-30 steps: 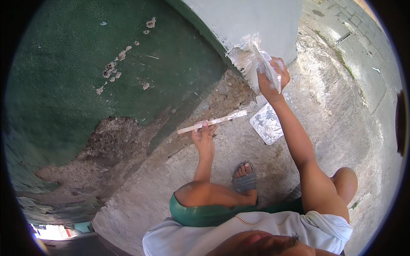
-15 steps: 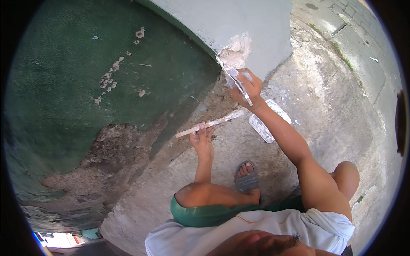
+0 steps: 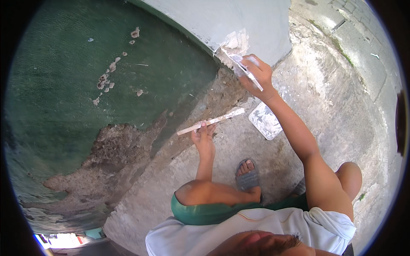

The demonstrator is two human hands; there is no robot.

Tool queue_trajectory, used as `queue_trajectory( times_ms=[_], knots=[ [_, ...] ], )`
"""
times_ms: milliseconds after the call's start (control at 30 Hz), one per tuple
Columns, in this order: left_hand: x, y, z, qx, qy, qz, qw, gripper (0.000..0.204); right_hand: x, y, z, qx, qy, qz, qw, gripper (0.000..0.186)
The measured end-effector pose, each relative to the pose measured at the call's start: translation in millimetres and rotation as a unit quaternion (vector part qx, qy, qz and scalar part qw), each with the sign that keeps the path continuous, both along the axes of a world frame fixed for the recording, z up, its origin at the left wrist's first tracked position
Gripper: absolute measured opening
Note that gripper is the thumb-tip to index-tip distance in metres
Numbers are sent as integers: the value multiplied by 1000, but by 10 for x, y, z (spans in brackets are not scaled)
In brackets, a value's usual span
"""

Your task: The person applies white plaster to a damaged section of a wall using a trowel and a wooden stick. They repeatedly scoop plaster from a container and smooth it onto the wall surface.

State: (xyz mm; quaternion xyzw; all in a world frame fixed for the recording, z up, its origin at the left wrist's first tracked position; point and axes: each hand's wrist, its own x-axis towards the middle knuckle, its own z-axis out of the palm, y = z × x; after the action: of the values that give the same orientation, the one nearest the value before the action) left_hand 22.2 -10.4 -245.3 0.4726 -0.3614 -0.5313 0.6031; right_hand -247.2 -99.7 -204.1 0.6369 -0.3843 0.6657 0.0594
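Smeared with white, the fingers of the right hand (image 3: 259, 72) are closing firmly around a flat, white-coated blade (image 3: 255, 81), its far end reaching the lower edge of a rough patch (image 3: 235, 41) on the pale grey wall (image 3: 267, 23); whether the edge is pressing there is hard to tell. Nearer and to the left, the fingers of the left hand (image 3: 204, 135) are pinching a narrow pale stick (image 3: 224, 117), its right end wearing a white coat. Between the stick and the right forearm, a shallow tray (image 3: 259, 132) is lying on the concrete ground (image 3: 226, 149), holding a good supply of white paste (image 3: 271, 123).

The work is looking partly done: white is covering much of the patch, yet the surface is appearing uneven, with rough brown material showing just below it, at the wall's foot. Left of the corner, the green wall (image 3: 171, 64) is showing no such coat: a string of chipped spots (image 3: 103, 81) is standing bare, and a large broken area (image 3: 115, 147), nearer the ground, is exposing brown, crumbly material.
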Motion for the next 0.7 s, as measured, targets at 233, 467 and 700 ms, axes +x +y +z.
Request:
queue_trajectory(
  times_ms=[233, 467, 700],
  knots=[
    [4, 20, 6, -17, -2, 23, 1000, 19, 68, 36, -48, -34, 4, -53, 998, 36],
    [1, 14, 18, -2, -16, 9, 1000, 20, 7, 23, -66, -33, -24, -61, 997, 29],
    [7, 24, 9, 4, -13, 12, 1000, 22, -80, 6, -103, -4, -72, -94, 993, 24]
  ],
)
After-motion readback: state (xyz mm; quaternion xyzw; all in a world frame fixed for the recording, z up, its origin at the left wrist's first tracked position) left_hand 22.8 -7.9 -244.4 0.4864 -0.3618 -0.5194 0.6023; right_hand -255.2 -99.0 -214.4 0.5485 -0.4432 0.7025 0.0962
